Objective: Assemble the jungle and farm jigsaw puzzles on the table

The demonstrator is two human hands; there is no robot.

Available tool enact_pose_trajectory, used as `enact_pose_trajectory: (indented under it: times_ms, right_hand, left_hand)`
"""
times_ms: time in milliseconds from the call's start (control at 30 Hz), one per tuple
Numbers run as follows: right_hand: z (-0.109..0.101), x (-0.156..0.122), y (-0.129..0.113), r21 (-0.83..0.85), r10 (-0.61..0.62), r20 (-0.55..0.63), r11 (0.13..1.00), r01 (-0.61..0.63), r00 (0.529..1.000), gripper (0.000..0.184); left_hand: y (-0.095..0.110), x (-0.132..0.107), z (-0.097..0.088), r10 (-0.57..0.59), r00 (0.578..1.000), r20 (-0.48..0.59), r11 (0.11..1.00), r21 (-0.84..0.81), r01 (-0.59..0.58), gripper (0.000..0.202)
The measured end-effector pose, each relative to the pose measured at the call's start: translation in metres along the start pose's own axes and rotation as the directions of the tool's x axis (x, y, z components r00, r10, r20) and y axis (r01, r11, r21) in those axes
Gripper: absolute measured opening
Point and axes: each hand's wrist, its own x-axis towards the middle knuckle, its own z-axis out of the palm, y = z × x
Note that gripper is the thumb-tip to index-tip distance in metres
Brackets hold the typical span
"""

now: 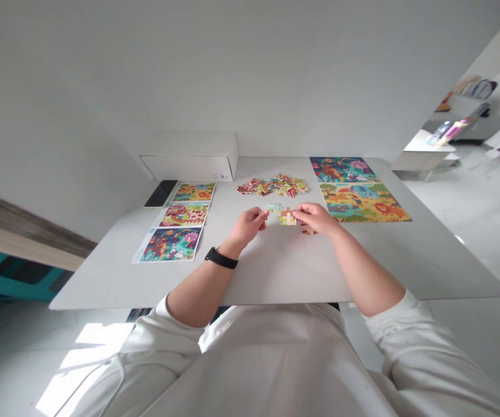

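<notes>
My left hand, with a black band at the wrist, pinches a pale green puzzle piece between thumb and fingers. To its right, my right hand is closed on an orange and yellow-green puzzle piece. The two pieces are held close together over the table; whether their edges touch I cannot tell. Under my right hand lies a red and brown puzzle piece, partly hidden. Farther back is a heap of loose puzzle pieces.
Three printed picture sheets lie at the left, beside a black phone. A white box stands behind them against the wall. Two assembled puzzles, one dark blue and one yellow, lie at the right of the white table.
</notes>
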Motion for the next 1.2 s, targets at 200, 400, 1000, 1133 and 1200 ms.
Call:
enact_pose_trajectory:
  times_ms: [200, 400, 1000, 1133, 1200]
  right_hand:
    - [-0.009, 0.002, 0.0, -0.05, -0.133, -0.071, 0.99, 0.129, 0.989, 0.039]
    - [-0.017, -0.003, -0.003, -0.041, -0.151, -0.108, 0.988, 0.147, 0.983, 0.038]
    - [-0.036, -0.005, 0.0, -0.193, -0.072, -0.059, 0.979, 0.059, 0.996, 0.042]
    - [-0.053, -0.002, 0.01, -0.319, -0.089, -0.188, 0.947, 0.025, 0.978, 0.035]
    - [-0.054, -0.001, 0.015, -0.365, -0.087, -0.19, 0.931, 0.011, 0.978, 0.031]
  left_hand:
    - [-0.004, 0.001, 0.004, 0.043, 0.998, 0.045, 0.998, -0.054, -0.041, 0.039]
    - [-0.002, -0.008, 0.006, 0.259, 0.964, 0.05, 0.949, 0.172, -0.264, 0.029]
    - [0.014, -0.025, 0.012, 0.421, 0.761, 0.494, 0.715, 0.335, -0.613, 0.033]
    - [0.012, -0.027, 0.016, 0.344, 0.677, 0.651, 0.687, 0.317, -0.654, 0.033]
    - [0.009, -0.028, 0.017, 0.331, 0.667, 0.668, 0.659, 0.342, -0.67, 0.03]
